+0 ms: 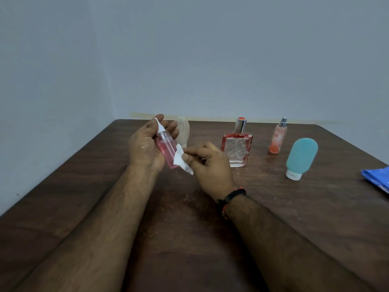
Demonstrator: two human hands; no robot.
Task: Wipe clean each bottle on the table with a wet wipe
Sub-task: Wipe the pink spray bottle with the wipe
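1. Closest to us, the right hand pinches a small white wet wipe between its thumb and fingers. A dark band with orange bits sits on that wrist.
2. The wipe touches the lower side of a little pink bottle. It is pressed there so it can rub the bottle clean.
3. The left hand curls around the pink bottle and holds it up off the table. It is tilted, with the white cap pointing up and away. I think this keeps it steady and shows one side to the wipe.
4. Off to the right edge lies a blue packet, maybe the pack of wipes.
5. A bit farther, a soft blue bottle stands on its white cap.
6. A square glass bottle with red edges stands nearby, just behind the right hand.
7. Beyond that is a thin orange spray bottle.
8. Behind the left hand is a clear thing. It is blurry, so it may be another bottle.
9. The standing bottles wait in a row, well apart, easy to grab one by one.
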